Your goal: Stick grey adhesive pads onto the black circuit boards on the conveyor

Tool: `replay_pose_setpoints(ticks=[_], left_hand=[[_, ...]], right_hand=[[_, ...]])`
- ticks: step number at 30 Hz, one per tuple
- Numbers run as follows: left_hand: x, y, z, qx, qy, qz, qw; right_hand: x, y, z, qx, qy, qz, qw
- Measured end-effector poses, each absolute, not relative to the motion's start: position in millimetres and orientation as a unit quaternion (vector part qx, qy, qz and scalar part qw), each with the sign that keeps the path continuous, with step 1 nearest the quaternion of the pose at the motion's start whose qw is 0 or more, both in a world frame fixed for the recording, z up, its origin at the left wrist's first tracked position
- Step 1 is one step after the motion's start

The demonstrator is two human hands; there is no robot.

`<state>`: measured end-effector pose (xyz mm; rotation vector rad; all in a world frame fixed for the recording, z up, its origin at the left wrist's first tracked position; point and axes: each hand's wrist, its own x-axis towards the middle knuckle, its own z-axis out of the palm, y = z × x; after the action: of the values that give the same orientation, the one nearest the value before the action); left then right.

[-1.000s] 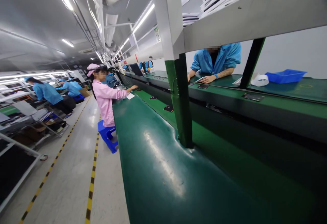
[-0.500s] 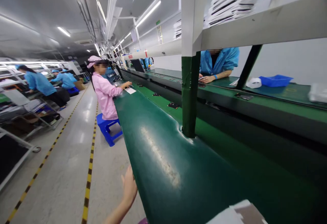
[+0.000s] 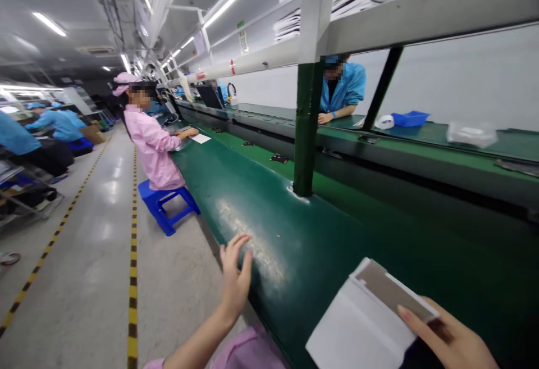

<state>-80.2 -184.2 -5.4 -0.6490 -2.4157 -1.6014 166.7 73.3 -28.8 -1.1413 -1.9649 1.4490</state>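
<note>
My right hand [image 3: 458, 338] is closed around a white, sheet-like bundle [image 3: 357, 324], its thumb pressed on a grey-brown strip along one edge. What the bundle is made of is hard to tell. It is held over the near right part of the green bench top [image 3: 324, 240]. My left hand [image 3: 236, 276] hangs over the bench's left edge, fingers apart and curled a little, with nothing in them. Whether its fingertips touch the surface I cannot tell.
A green-wrapped post [image 3: 305, 133] rises from the bench ahead. Behind it runs a recessed green strip with dark flat pieces [image 3: 278, 158]. A co-worker in pink [image 3: 154, 144] sits up the bench on a blue stool [image 3: 166, 206]. Across stands another person in blue [image 3: 347, 91], near a blue tray [image 3: 410, 118].
My left hand has risen from beside the bench to over its edge. The white bundle has come further into view, with my right hand now showing on it. The view has swung right.
</note>
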Motion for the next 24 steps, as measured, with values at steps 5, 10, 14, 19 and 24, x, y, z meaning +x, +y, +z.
replay_pose_setpoints(ticks=[5,10,14,19,24], left_hand=[[-20,-124,25,-0.372,-0.657,-0.618,-0.220],[16,-101,45,-0.403,-0.579,-0.619,-0.345],[22,-103,56,-0.399,-0.578,-0.632,-0.327],[24,-106,58,-0.389,-0.598,-0.645,-0.275],[31,-106,54,-0.387,-0.620,-0.636,-0.248]], right_hand=[[163,39,32,-0.308,-0.777,0.507,0.210],[174,22,59,-0.246,-0.819,0.473,0.214],[181,19,67,-0.228,-0.824,0.478,0.204],[183,20,71,-0.231,-0.826,0.473,0.198],[182,17,69,-0.251,-0.812,0.468,0.245]])
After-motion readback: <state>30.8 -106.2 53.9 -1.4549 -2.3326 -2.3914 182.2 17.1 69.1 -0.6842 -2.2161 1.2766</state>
